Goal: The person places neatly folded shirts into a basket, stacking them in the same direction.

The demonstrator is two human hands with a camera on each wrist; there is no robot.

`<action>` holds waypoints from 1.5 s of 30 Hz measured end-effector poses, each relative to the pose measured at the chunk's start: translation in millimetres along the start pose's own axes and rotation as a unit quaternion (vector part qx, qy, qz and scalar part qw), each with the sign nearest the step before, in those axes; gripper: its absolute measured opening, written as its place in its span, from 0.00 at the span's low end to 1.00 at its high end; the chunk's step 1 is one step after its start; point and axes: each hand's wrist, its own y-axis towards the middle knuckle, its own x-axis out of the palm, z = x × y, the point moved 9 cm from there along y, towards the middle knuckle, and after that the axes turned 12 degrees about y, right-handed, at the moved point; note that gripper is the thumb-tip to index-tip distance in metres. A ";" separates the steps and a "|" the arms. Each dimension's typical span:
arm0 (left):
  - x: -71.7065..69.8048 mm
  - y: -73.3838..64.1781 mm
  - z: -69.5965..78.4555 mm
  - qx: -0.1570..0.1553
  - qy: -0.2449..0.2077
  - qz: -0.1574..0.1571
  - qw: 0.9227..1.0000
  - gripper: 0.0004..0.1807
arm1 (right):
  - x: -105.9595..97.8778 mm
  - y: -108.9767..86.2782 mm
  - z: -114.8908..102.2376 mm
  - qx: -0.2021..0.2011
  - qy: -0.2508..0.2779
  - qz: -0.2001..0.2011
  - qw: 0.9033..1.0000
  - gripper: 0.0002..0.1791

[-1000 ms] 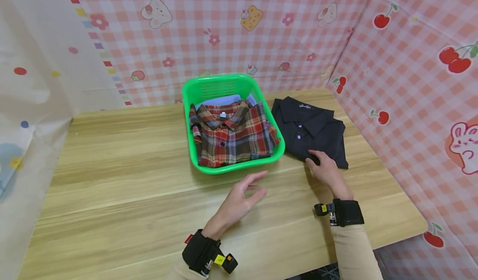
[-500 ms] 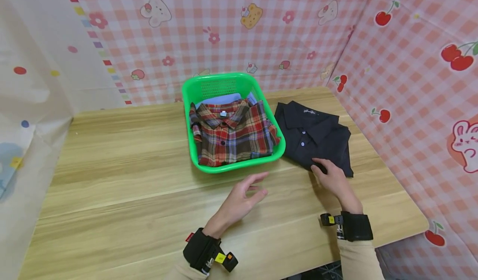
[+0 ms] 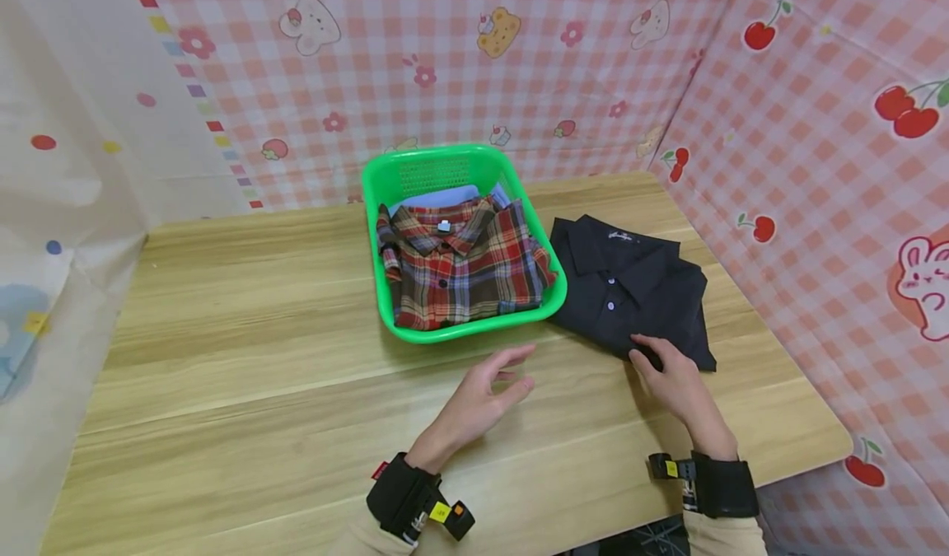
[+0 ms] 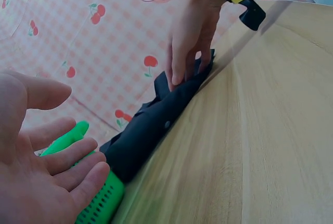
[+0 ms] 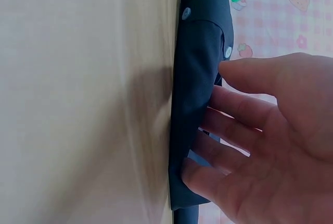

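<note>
A folded black polo shirt (image 3: 624,288) with white buttons lies on the table, just right of the green basket (image 3: 445,337). Inside that basket is a folded red plaid shirt (image 3: 461,272), with light blue cloth (image 3: 441,199) showing behind it. My right hand (image 3: 673,379) rests on the black shirt's near edge; in the right wrist view its slightly bent fingers (image 5: 242,104) press on the cloth, thumb apart from them. My left hand (image 3: 478,399) is held in front of the basket with its fingers extended, touching nothing; its palm shows in the left wrist view.
The wooden table (image 3: 245,375) runs up to a pink checked cloth wall (image 3: 371,70) behind the basket. Another checked wall (image 3: 808,169) with cherries stands on the right. White cloth (image 3: 67,144) hangs at the left.
The black shirt has slid toward me and slightly right under my right hand, which drew back with it. My left hand and the basket have hardly moved.
</note>
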 end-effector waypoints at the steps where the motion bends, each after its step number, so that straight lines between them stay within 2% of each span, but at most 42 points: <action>1: 0.3 0.2 -0.5 -0.001 0.000 0.000 1.000 0.27 | -0.6 -2.6 0.7 0.001 0.000 0.001 1.000 0.24; 12: 2.6 2.4 -3.2 -0.008 0.005 0.000 1.000 0.26 | -8.4 -24.0 6.2 -0.010 0.004 0.023 1.000 0.22; 21: 4.4 10.2 -3.0 -0.024 0.010 0.002 1.000 0.28 | -14.3 -22.6 5.1 -0.020 0.013 0.037 0.999 0.22; 26: 6.0 18.3 -3.4 -0.036 0.006 0.004 0.999 0.29 | -19.6 -23.2 3.0 -0.032 0.013 0.060 0.998 0.20; 32: 10.8 31.9 -5.3 -0.066 -0.003 0.011 0.998 0.30 | -25.2 -24.8 3.6 -0.044 0.019 0.089 0.995 0.19; 40: 19.9 46.1 -5.1 -0.084 -0.027 0.019 0.996 0.37 | -40.5 -24.1 6.9 -0.079 0.034 0.157 0.984 0.19; 45: 22.2 50.7 -8.7 -0.095 -0.030 0.026 0.995 0.41 | -48.2 -20.3 16.4 -0.064 0.060 0.179 0.980 0.23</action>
